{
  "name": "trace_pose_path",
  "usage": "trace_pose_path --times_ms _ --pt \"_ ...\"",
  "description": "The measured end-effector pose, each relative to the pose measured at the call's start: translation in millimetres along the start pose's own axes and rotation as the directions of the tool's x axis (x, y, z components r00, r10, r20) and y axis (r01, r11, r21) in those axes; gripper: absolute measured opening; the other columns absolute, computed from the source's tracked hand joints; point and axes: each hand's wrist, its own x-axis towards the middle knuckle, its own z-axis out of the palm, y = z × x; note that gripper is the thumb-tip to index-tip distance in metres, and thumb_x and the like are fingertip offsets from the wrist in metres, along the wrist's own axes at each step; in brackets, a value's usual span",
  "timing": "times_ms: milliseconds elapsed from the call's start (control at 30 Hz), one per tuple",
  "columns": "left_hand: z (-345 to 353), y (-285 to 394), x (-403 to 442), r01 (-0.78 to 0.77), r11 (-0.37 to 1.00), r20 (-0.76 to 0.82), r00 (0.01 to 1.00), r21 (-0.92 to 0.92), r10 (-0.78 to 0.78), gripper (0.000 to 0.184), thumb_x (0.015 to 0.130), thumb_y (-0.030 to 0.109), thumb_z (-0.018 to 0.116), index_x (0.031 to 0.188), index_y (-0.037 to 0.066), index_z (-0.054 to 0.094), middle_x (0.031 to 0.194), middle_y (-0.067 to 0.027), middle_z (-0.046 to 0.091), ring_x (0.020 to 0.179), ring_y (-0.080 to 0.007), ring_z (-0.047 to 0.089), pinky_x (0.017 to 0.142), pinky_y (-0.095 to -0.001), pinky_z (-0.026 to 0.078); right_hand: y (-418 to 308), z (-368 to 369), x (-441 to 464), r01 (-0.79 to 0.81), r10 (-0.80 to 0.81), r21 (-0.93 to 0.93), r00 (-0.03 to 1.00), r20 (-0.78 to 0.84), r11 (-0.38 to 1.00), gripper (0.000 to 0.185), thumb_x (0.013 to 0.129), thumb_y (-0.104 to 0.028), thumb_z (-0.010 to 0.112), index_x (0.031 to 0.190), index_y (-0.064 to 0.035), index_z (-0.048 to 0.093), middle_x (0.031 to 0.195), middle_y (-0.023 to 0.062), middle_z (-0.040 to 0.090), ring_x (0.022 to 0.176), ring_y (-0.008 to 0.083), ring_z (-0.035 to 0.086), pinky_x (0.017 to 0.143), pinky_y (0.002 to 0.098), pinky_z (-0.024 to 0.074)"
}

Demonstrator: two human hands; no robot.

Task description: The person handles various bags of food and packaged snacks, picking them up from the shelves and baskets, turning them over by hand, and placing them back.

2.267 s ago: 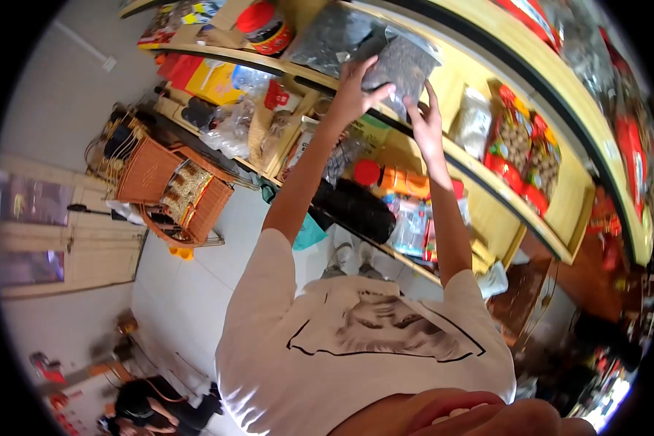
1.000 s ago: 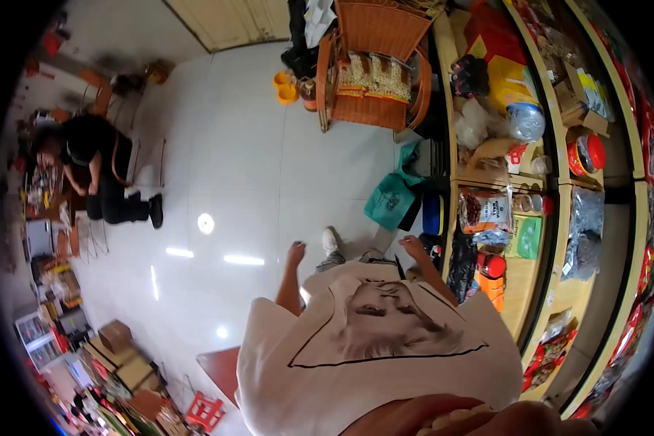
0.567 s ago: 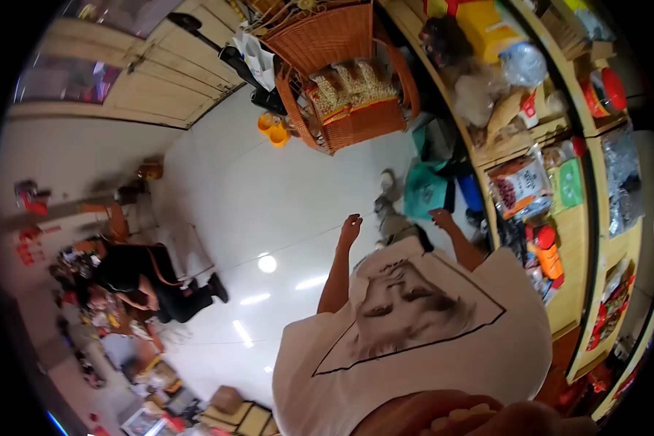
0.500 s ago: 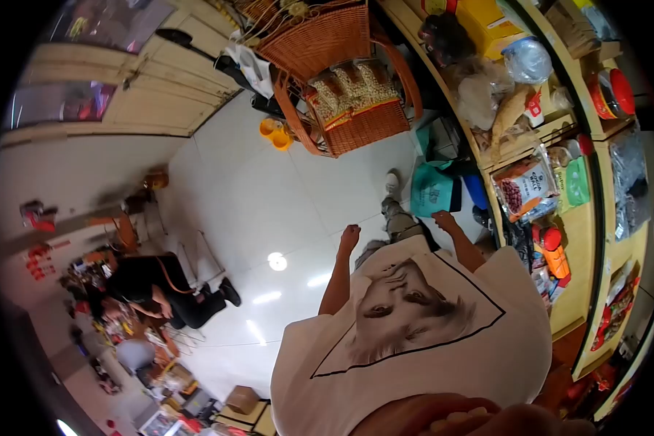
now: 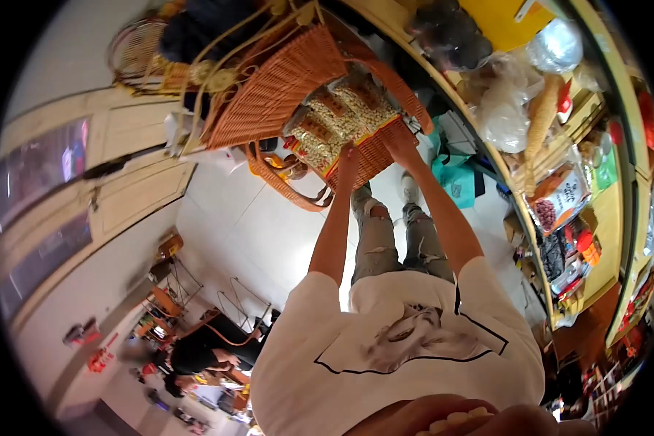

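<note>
Two hands, one left hand (image 5: 347,161) and one right hand (image 5: 401,147), at upper centre of the frame. One chair (image 5: 280,83) there; the packs (image 5: 341,120) on it run together too much to count. Two legs (image 5: 374,243) at centre. One teal bag (image 5: 458,183) and one cocoa pack (image 5: 563,192) at right. Two panes (image 5: 47,174) at left. One other person (image 5: 203,350) at lower left.

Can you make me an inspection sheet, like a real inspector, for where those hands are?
Surface: wicker chair, its seat partly covered.
Job's things: see-through package of pale pieces, lying on the seat.
Clutter: teal bag beside the shelf; bags and jars crowd the shelf.
Grips: left grip and right grip at the package's near edge; firm hold unclear.
Cables: nothing seen.
Surroundings: wooden door; person in black.
</note>
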Motion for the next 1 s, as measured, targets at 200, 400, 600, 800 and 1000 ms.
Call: trace_pose_path --times_ms 200,400,600,800,1000 --pt "19 21 132 0.38 0.861 0.207 0.922 -0.338 -0.326 0.051 0.099 0.028 0.05 0.141 0.003 0.035 0.091 -0.007 0.05 0.06 -0.0126 0.039 0.053 -0.0313 0.037 27 48 145 -0.02 -0.106 -0.367 0.941 -0.321 0.93 0.075 0.091 -0.046 0.058 0.144 0.0002 0.031 0.139 0.0262 0.04 0.13 0.043 0.036 0.105 0.0498 0.0354" --pt "5 45 135 0.531 0.741 0.398 0.836 -0.412 -0.378 0.088 0.092 0.042 0.062 0.153 0.009 0.008 0.151 -0.0212 0.024 0.135 -0.033 0.035 0.104 -0.0449 0.037 -10 50 138 -0.13 0.048 -0.161 0.899 -0.436 0.978 0.066 0.078 -0.047 0.072 0.119 0.0015 0.058 0.115 0.0234 0.055 0.111 0.0422 0.049 0.091 0.0505 0.0421" --pt "-37 41 48 0.431 0.789 0.347 0.891 -0.438 -0.294 0.066 0.088 0.02 0.068 0.143 0.012 0.033 0.142 -0.0143 0.038 0.125 -0.0292 0.044 0.094 -0.0402 0.043 -21 104 32 -0.096 0.152 0.13 0.825 -0.544 0.987 0.063 0.082 -0.036 0.071 0.127 0.0017 0.048 0.118 0.0225 0.053 0.109 0.0392 0.051 0.093 0.0465 0.0408" --pt "-97 32 -56 0.155 0.979 0.605 0.795 -0.136 -0.042 0.069 0.088 0.027 0.069 0.139 0.002 0.029 0.132 -0.0149 0.043 0.119 -0.0259 0.046 0.095 -0.0391 0.045 -65 162 -136 -0.236 0.471 0.503 0.78 -0.412 0.831 0.061 0.082 -0.038 0.07 0.126 -0.0008 0.049 0.116 0.0206 0.054 0.109 0.035 0.054 0.095 0.0421 0.0443" --pt "-49 103 -180 0.024 0.999 0.774 0.633 -0.049 0.023 0.056 0.082 0.017 0.075 0.121 -0.001 0.038 0.121 -0.0162 0.05 0.106 -0.0262 0.05 0.091 -0.0384 0.043 -73 181 -306 0.002 0.68 0.783 0.495 -0.541 0.622 0.055 0.083 -0.036 0.074 0.118 -0.0002 0.052 0.109 0.0145 0.061 0.102 0.0249 0.06 0.088 0.0375 0.0494"
